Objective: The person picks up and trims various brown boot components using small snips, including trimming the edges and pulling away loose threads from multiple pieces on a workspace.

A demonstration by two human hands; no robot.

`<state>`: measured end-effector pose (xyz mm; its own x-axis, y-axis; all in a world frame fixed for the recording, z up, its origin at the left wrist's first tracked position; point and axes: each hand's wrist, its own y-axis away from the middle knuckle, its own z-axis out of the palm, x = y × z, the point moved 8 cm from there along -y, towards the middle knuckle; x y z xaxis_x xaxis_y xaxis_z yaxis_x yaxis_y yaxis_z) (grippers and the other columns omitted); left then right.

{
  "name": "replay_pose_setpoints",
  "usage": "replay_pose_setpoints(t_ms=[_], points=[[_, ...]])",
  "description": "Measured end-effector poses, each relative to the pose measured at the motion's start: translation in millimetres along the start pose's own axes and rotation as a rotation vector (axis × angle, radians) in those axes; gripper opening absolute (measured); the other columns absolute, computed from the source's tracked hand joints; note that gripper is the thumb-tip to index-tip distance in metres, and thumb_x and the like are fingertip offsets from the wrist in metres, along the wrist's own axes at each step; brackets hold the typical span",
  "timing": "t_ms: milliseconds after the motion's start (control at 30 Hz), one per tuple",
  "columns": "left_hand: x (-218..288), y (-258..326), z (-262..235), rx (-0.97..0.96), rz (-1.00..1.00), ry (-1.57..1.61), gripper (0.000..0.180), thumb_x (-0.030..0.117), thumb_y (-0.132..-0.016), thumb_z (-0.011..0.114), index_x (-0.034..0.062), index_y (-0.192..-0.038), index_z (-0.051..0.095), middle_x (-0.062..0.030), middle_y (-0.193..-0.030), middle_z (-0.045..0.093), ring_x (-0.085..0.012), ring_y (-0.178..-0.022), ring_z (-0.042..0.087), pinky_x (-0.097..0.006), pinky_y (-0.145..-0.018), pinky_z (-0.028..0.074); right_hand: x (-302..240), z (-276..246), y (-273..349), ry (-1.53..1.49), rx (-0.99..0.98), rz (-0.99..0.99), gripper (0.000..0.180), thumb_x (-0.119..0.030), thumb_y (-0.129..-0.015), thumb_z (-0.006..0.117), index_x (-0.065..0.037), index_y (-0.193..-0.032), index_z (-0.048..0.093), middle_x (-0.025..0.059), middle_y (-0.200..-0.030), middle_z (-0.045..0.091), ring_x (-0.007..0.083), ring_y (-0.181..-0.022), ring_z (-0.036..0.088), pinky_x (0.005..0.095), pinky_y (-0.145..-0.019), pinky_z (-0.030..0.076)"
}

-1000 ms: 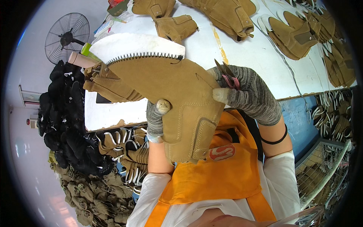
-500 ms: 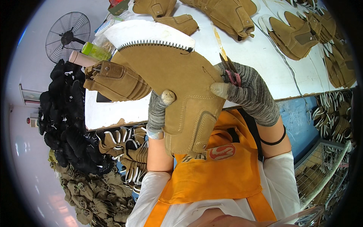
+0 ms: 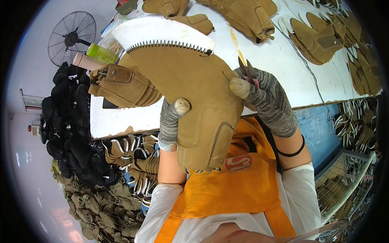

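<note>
Between my hands is a tan suede boot upper (image 3: 194, 85), tilted up over the table edge. Black zigzag stitching joins its curved far end to a white strip (image 3: 158, 34). My left hand (image 3: 170, 121), in a grey knit glove, closes on the upper's left side with the thumb on top. In a matching glove, my right hand (image 3: 269, 99) pinches the right edge near a small thread loop. That hand also keeps pink-handled thread snips (image 3: 248, 72) tucked in its fingers, blades pointing away. Most fingers are hidden behind the upper or curled in the gloves.
On the white table (image 3: 283, 85) lie a stack of uppers (image 3: 125, 85) at left and more uppers (image 3: 316, 40) at far right. A green cup (image 3: 103, 54) and a fan (image 3: 72, 39) are far left. A wire basket (image 3: 344, 182) stands at lower right.
The upper has turned slightly, its lower end rising a little. My right thumb has shifted up along the edge, and the snips now point more upright with their handles more covered.
</note>
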<state>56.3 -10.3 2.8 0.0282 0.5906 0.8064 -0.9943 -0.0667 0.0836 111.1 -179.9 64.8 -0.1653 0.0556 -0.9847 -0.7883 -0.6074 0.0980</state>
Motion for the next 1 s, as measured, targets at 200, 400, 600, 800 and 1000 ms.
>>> replay_pose_setpoints(t_ms=[200, 400, 600, 800, 1000], points=[[1.7, 2.5, -1.4, -0.004, 0.010, 0.002, 0.088, 0.039, -0.065, 0.081, -0.0042, -0.130, 0.039, -0.0189, -0.118, 0.055, -0.0276, -0.104, 0.059, -0.038, -0.088, 0.052, 4.4, 0.7, 2.4, -0.019, 0.052, -0.002, 0.040, -0.039, -0.082, 0.068, -0.002, -0.096, 0.066, 0.0028, -0.080, 0.063, 0.0107, -0.074, 0.060, 0.0250, -0.068, 0.050], [1.5, -3.7, 3.4, -0.037, 0.042, 0.034, 0.084, 0.037, -0.067, 0.079, -0.0036, -0.129, 0.040, -0.0195, -0.118, 0.055, -0.0287, -0.104, 0.059, -0.039, -0.087, 0.053, 10.6, -6.9, -2.5, 0.054, 0.110, -0.113, 0.040, -0.039, -0.084, 0.066, -0.003, -0.099, 0.065, 0.0052, -0.085, 0.063, 0.0137, -0.082, 0.060, 0.0281, -0.074, 0.050], [2.3, -10.1, 13.6, 0.020, 0.046, 0.134, 0.074, 0.034, -0.073, 0.076, -0.0030, -0.127, 0.043, -0.0198, -0.116, 0.056, -0.0300, -0.101, 0.061, -0.040, -0.085, 0.054, -24.4, -13.1, 13.7, 0.436, 0.370, -0.703, 0.040, -0.037, -0.091, 0.056, -0.005, -0.115, 0.061, 0.0075, -0.094, 0.060, 0.0175, -0.082, 0.059, 0.0301, -0.074, 0.050], [3.7, -6.2, 8.7, 0.039, 0.078, 0.100, 0.073, 0.034, -0.075, 0.075, -0.0022, -0.128, 0.042, -0.0186, -0.116, 0.056, -0.0285, -0.101, 0.061, -0.038, -0.084, 0.054, -28.2, 10.6, 19.8, 1.039, 0.289, -0.765, 0.042, -0.034, -0.082, 0.063, -0.009, -0.116, 0.062, 0.0097, -0.078, 0.055, 0.0250, -0.066, 0.056, 0.0345, -0.058, 0.047], [18.2, 3.4, 11.7, 0.072, 0.123, -0.058, 0.073, 0.033, -0.075, 0.075, -0.0024, -0.129, 0.041, -0.0184, -0.116, 0.056, -0.0279, -0.101, 0.060, -0.037, -0.084, 0.054, -34.6, 18.3, 29.7, 1.186, 0.363, -0.855, 0.037, -0.031, -0.078, 0.068, -0.015, -0.111, 0.066, 0.0064, -0.076, 0.057, 0.0214, -0.061, 0.056, 0.0320, -0.053, 0.045]])
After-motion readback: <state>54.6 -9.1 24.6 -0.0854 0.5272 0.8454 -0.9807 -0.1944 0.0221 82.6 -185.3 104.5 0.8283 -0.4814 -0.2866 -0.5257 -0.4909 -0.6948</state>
